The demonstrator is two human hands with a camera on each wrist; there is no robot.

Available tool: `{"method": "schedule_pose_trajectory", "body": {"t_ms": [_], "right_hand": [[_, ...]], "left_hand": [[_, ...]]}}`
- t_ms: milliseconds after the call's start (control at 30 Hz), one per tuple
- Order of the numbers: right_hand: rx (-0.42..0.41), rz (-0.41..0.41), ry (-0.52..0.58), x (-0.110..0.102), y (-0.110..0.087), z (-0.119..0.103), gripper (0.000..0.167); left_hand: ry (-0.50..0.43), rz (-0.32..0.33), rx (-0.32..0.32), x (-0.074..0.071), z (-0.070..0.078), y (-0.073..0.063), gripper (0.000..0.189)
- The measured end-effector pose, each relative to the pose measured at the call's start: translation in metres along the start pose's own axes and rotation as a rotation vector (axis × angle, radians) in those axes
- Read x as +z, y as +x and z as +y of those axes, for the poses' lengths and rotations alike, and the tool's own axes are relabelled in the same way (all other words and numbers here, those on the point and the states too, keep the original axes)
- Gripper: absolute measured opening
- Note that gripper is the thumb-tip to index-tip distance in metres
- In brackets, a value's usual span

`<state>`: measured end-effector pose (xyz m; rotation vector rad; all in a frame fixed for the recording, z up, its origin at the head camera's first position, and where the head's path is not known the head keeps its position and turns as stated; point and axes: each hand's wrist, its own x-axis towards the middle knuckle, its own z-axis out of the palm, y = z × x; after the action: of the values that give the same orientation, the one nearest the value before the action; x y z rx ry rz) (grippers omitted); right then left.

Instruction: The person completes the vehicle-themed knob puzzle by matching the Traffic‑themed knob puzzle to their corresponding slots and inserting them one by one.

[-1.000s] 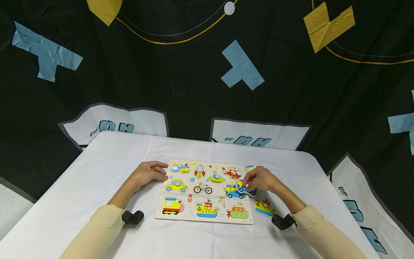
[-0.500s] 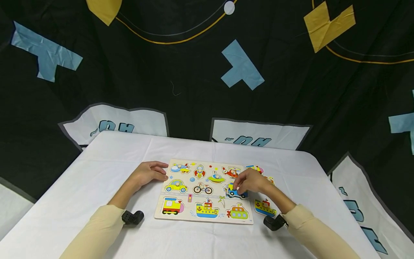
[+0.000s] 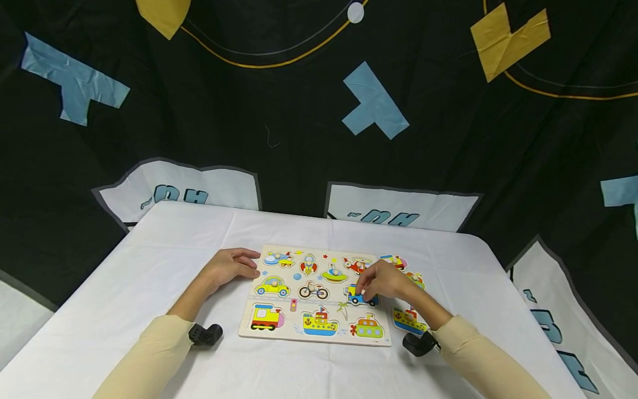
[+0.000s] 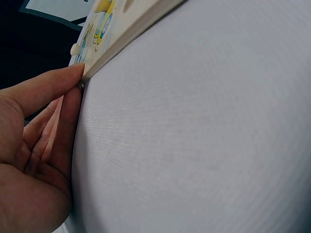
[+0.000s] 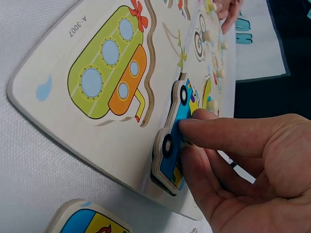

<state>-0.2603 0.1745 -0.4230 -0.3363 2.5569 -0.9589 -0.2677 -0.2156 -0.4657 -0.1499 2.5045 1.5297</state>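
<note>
A wooden peg puzzle board [image 3: 314, 338] with printed vehicles lies on the white tablecloth. My right hand [image 3: 386, 280] pinches a blue and yellow truck puzzle piece [image 3: 356, 298] between thumb and fingertips, over the matching truck picture at the board's right side. In the right wrist view the truck piece [image 5: 176, 141] overlaps its recess, with dark gaps along its edge; the fingers hide any knob. Fairly straight fingers of my left hand [image 3: 229, 267] touch the board's left edge. The left wrist view shows those fingertips [image 4: 77, 72] right at the board's side [image 4: 131, 41].
Right of the board lie loose pieces: a ship piece [image 3: 408, 320], a train piece [image 3: 397, 262] and a partly hidden green and yellow piece [image 3: 416, 280]. Knobbed pieces such as the yellow car [image 3: 272, 286] sit in the board. A black curtain [image 3: 299, 138] hangs behind the table.
My right hand has moved left with the truck piece, from beside the board's right edge to over the truck picture. The loose train piece has come into fuller view. My left hand stays put.
</note>
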Motion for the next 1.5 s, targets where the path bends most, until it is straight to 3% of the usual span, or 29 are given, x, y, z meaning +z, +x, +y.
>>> {"method": "schedule_pose_trajectory", "body": {"t_ms": [1067,1500], "right_hand": [[0.001,0.004,0.031,0.001,0.0,0.006,0.014],[0.005,0.097,0.118,-0.026,-0.002,0.019,0.026]], "left_hand": [[0.012,0.002,-0.012,0.0,0.0,0.001,0.058],[0.01,0.006,-0.01,0.001,0.0,0.002,0.057]]}}
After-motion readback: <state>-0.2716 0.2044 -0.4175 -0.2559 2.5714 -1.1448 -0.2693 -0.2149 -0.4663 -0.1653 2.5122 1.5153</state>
